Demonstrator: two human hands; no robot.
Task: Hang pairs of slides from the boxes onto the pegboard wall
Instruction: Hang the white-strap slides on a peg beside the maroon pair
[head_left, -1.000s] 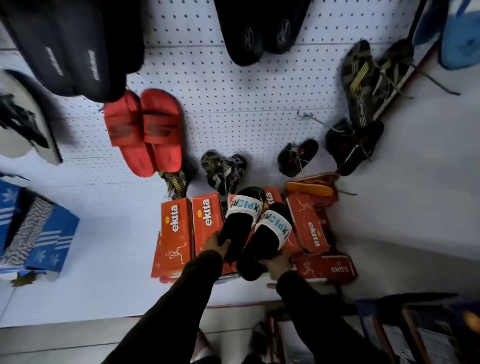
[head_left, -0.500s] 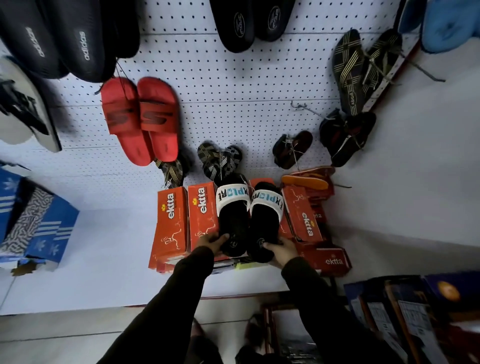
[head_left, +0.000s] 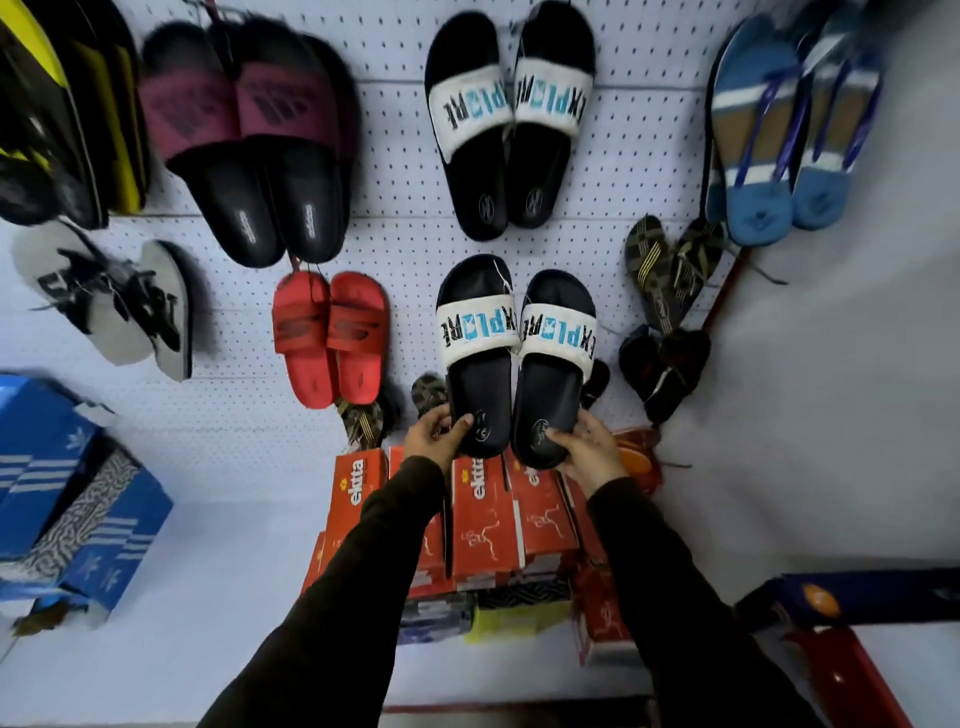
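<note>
White pegboard wall (head_left: 405, 260) backs a shoe display. Nearest, orange boxes (head_left: 483, 519) stand on the shelf below two dark sleeves. Left hand (head_left: 434, 434) and right hand (head_left: 589, 449), apart, each grip the heel of one black slide (head_left: 511, 358) with white printed strap, held against the board. Farther up hangs a matching pair (head_left: 506, 119), red slides (head_left: 330, 338) to the left.

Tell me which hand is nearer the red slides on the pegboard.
Left. The left hand grips the heel of a held slide just below and right of the red slides; the right hand holds the other slide's heel, farther right.
</note>
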